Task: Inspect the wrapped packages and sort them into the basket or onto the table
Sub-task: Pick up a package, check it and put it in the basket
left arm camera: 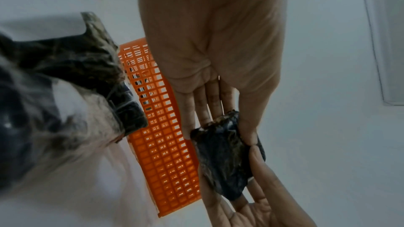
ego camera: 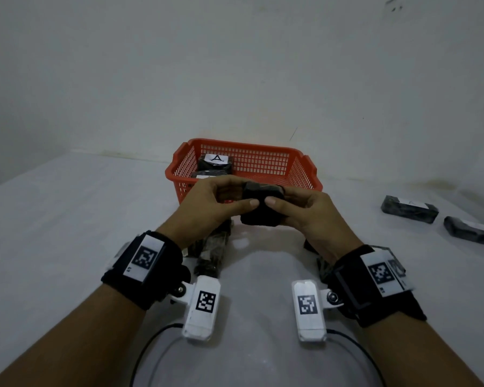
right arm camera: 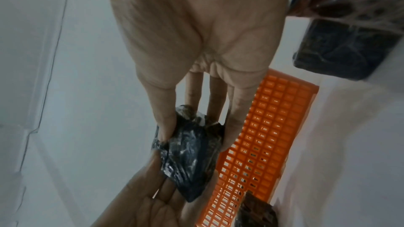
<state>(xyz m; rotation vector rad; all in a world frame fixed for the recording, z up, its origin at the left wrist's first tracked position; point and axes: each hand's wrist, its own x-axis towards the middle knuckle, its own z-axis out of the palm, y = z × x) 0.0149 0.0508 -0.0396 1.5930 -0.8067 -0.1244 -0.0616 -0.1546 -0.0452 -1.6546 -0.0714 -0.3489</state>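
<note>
A dark wrapped package (ego camera: 263,205) (left arm camera: 227,160) (right arm camera: 190,154) hangs in the air in front of the orange basket (ego camera: 308,169). My left hand (ego camera: 224,199) pinches its left end between thumb and fingers. My right hand (ego camera: 299,208) pinches the right end the same way. Its label side is hidden. Inside the basket (left arm camera: 166,153) lie two dark packages, the far one with a white label marked A (ego camera: 216,158). More wrapped packages (ego camera: 213,247) lie on the table under my hands.
Two dark packages with white labels (ego camera: 410,208) (ego camera: 472,231) lie on the white table (ego camera: 67,219) at the right. The basket (right arm camera: 268,135) stands against the back wall. Another package (right arm camera: 341,47) lies beside my right wrist.
</note>
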